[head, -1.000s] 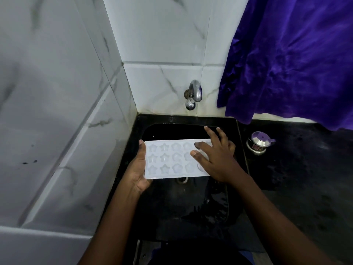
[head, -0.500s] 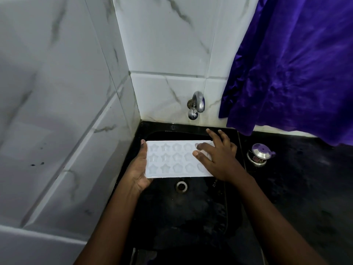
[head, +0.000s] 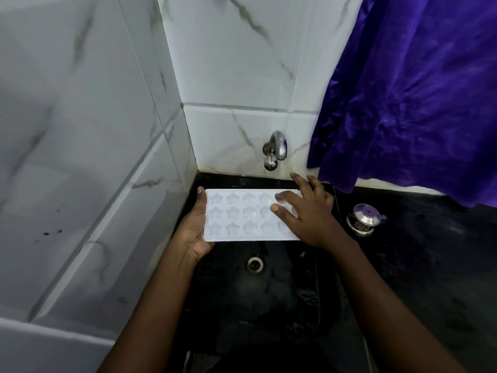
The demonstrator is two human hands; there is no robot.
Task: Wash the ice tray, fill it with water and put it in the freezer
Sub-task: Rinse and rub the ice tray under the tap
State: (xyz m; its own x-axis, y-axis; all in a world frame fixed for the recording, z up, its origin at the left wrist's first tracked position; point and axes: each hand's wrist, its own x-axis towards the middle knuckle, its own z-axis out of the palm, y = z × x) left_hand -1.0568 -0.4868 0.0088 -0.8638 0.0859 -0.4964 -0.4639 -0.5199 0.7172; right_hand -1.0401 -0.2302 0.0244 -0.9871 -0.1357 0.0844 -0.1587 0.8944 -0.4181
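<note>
Support is coming from the left hand (head: pixel 195 227), which is clamping the left short end of the white ice tray (head: pixel 242 215). Its thumb is lying along the top edge and its palm is cupping the near corner; the fingers underneath are hidden. That grip is holding the tray level over the black sink (head: pixel 269 305), above the drain (head: pixel 255 264) and just in front of the steel tap (head: pixel 277 148), probably so that any water will be falling into the basin rather than onto the counter (head: pixel 430 265). Star and rounded moulds are facing up, which is suiting both rubbing and filling. The right hand (head: pixel 309 214) is lying spread over the tray's right end, fingers straight and apart, pinching nothing. It is likely rubbing the cavities or steadying the tray against the left hand's hold. No stream is showing at the tap's spout, so washing is looking like the step in hand, with filling not yet begun. A small steel lidded pot (head: pixel 363 219) is sitting on the counter to the right, well apart from the tray, beneath a hanging purple cloth (head: pixel 416 90).
</note>
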